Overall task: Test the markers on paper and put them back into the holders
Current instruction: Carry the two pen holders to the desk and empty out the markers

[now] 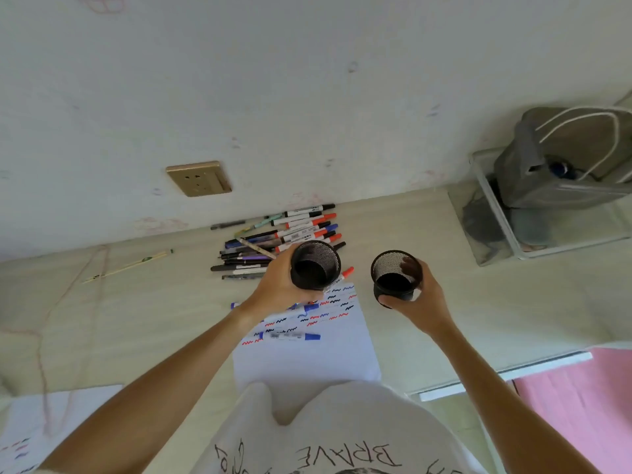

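Note:
My left hand grips a black mesh holder, held above the table with its empty mouth facing me. My right hand grips a second black mesh holder, also empty and off the table. A pile of markers and pens lies on the table by the wall, behind the left holder. A white paper sheet with red, blue and black squiggles lies in front of me. A blue-capped marker rests on it. Another blue marker lies partly hidden under my left hand.
A gold wall socket sits on the wall above the table. A thin pencil lies at the left. A clear bin holding a grey bag stands at the back right. Another scribbled sheet lies bottom left, pink cloth bottom right.

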